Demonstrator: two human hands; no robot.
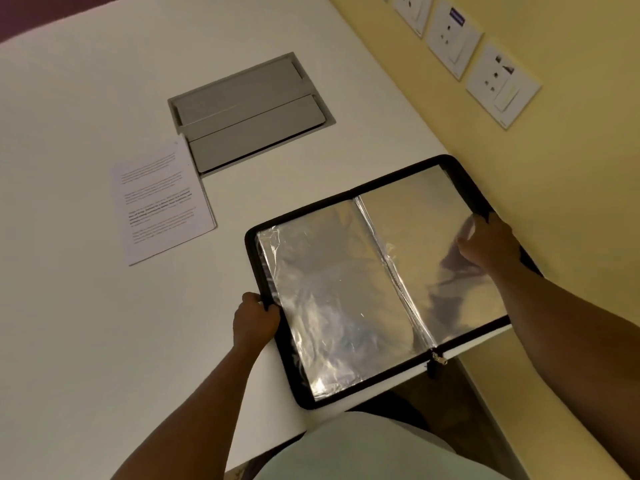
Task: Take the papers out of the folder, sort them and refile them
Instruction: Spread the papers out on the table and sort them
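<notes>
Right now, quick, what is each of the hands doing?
Left hand: grips the left edge of the open black zip folder.
Right hand: fingers rest on a clear plastic sleeve; whether it pinches the sleeve cannot be told.
</notes>
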